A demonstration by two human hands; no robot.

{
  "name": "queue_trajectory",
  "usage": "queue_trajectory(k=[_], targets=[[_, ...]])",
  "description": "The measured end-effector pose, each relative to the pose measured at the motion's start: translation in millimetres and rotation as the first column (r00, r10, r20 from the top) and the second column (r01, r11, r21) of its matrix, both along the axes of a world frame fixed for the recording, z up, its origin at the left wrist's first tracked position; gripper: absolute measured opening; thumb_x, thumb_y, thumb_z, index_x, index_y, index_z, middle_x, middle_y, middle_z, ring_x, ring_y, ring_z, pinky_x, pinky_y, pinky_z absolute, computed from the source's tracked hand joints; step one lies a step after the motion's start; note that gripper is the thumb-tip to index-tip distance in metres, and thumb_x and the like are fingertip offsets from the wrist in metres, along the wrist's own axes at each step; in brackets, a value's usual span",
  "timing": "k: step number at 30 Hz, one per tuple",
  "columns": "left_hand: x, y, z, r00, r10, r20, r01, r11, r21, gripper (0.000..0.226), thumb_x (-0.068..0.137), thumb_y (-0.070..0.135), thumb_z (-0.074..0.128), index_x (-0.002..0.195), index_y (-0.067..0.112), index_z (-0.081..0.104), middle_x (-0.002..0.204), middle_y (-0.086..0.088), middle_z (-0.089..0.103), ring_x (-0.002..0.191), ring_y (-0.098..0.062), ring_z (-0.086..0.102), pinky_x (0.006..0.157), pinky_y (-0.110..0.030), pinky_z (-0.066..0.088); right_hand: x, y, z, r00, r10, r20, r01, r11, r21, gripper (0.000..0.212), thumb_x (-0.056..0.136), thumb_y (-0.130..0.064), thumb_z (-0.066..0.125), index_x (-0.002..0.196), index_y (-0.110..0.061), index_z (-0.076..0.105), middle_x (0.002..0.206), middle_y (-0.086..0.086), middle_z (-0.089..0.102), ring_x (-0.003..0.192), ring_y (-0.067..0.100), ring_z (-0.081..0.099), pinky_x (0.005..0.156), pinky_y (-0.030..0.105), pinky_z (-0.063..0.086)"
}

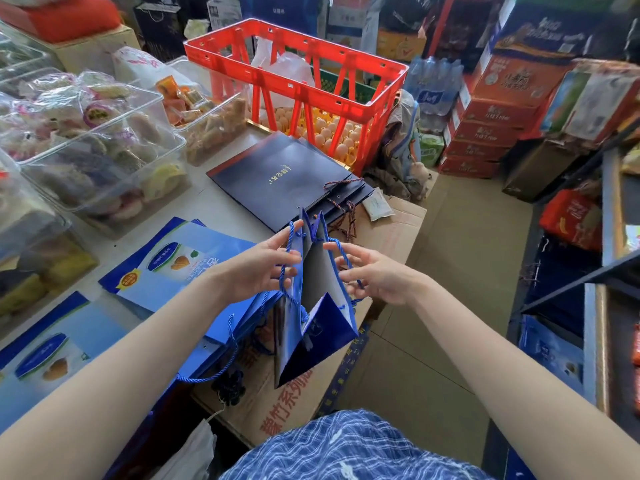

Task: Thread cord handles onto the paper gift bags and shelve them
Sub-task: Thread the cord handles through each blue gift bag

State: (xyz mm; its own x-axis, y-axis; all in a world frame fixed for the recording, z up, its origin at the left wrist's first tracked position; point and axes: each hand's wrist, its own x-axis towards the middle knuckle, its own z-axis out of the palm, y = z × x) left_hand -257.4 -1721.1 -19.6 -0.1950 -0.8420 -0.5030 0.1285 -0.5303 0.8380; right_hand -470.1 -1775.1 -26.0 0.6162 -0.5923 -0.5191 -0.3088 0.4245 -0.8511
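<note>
The left hand (265, 268) and right hand (374, 275) hold a blue paper bag (313, 306) up in the air, fingers hooked in its blue cord handles (289, 258). The bag is open and shiny, above a brown cardboard box (391, 233). To the left is a grey table (221, 206) in a crowded shop. Dark bags (280, 168) lie flat farther away, near a red crate (298, 81) with eggs (332, 129).

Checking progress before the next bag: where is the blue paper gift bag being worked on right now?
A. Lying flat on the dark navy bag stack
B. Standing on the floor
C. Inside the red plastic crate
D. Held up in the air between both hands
D: the blue paper gift bag hangs above the cardboard box, with the left hand and right hand at its blue cord handles.
</note>
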Motion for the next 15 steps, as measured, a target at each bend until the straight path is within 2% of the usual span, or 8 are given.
queue_trajectory(k=[3,5,7,9,11,13,14,15], targets=[[1.9,3.6,-2.8,0.982,-0.102,0.159,0.108,0.994,-0.035,0.077,0.088,-0.002,0.056,0.138,0.051,0.028,0.104,-0.001,0.047,0.073,-0.014,0.055,0.055,-0.018,0.047,-0.1,1.5,-0.1,0.999,0.018,-0.036,-0.02,0.998,-0.055,0.057,0.089,0.008,0.051,0.133,-0.029,0.05,0.111,0.006,0.046,0.047,0.003,0.044,0.045,0.014,0.038],[2.0,6.2,-2.4,0.964,-0.157,0.212,0.168,0.985,-0.032,0.08,0.088,0.006,0.061,0.141,0.051,0.02,0.124,-0.005,0.047,0.084,-0.017,0.063,0.057,-0.017,0.048,0.9,1.4,-0.5,0.996,0.019,-0.088,-0.029,0.993,-0.114,0.058,0.088,0.008,0.053,0.134,-0.028,0.05,0.114,0.007,0.049,0.042,0.002,0.039,0.04,0.012,0.033],[2.4,9.6,-1.7,0.941,-0.219,0.259,0.23,0.973,-0.012,0.084,0.087,0.012,0.064,0.143,0.05,0.015,0.13,-0.006,0.047,0.086,-0.021,0.068,0.058,-0.018,0.049,1.6,0.1,-1.2,0.99,0.029,-0.136,-0.055,0.98,-0.19,0.059,0.086,0.008,0.057,0.133,-0.027,0.051,0.115,0.009,0.052,0.039,0.003,0.033,0.037,0.013,0.029],[3.2,13.1,-1.7,0.883,-0.294,0.365,0.308,0.951,0.023,0.091,0.085,0.012,0.067,0.143,0.05,0.009,0.129,-0.006,0.045,0.08,-0.024,0.07,0.055,-0.019,0.048,0.9,-3.9,-2.7,0.975,0.055,-0.215,-0.114,0.955,-0.275,0.06,0.083,0.005,0.062,0.133,-0.028,0.051,0.114,0.011,0.054,0.04,0.005,0.035,0.037,0.015,0.032],[5.6,15.2,-1.7,0.79,-0.37,0.489,0.388,0.919,0.068,0.096,0.083,0.011,0.069,0.143,0.051,0.005,0.13,-0.008,0.041,0.072,-0.026,0.068,0.051,-0.018,0.046,-0.2,-9.4,-5.2,0.928,0.112,-0.356,-0.242,0.907,-0.344,0.068,0.082,0.001,0.067,0.136,-0.034,0.046,0.112,0.011,0.055,0.055,0.01,0.049,0.042,0.016,0.038],[9.7,15.2,-1.0,0.624,-0.451,0.638,0.488,0.863,0.133,0.1,0.081,0.015,0.071,0.143,0.052,0.001,0.127,-0.008,0.041,0.063,-0.021,0.065,0.052,-0.015,0.047,-0.7,-10.3,-5.6,0.85,0.192,-0.49,-0.386,0.86,-0.334,0.078,0.082,-0.001,0.067,0.142,-0.039,0.035,0.1,0.003,0.052,0.082,0.02,0.061,0.046,0.016,0.041],[12.7,14.9,-0.3,0.541,-0.471,0.697,0.521,0.838,0.162,0.1,0.081,0.018,0.072,0.142,0.052,-0.001,0.124,-0.008,0.043,0.06,-0.017,0.065,0.053,-0.013,0.047,-0.4,-9.1,-4.8,0.84,0.219,-0.496,-0.405,0.862,-0.305,0.081,0.083,-0.001,0.066,0.144,-0.04,0.03,0.093,0.0,0.049,0.08,0.019,0.061,0.045,0.016,0.041],[15.5,14.7,0.7,0.494,-0.468,0.733,0.533,0.829,0.171,0.101,0.08,0.021,0.072,0.141,0.053,-0.002,0.122,-0.007,0.044,0.057,-0.015,0.064,0.054,-0.012,0.047,-0.3,-7.7,-4.3,0.861,0.234,-0.452,-0.381,0.885,-0.267,0.081,0.084,0.0,0.064,0.145,-0.039,0.029,0.089,-0.001,0.045,0.064,0.015,0.056,0.043,0.016,0.038]])
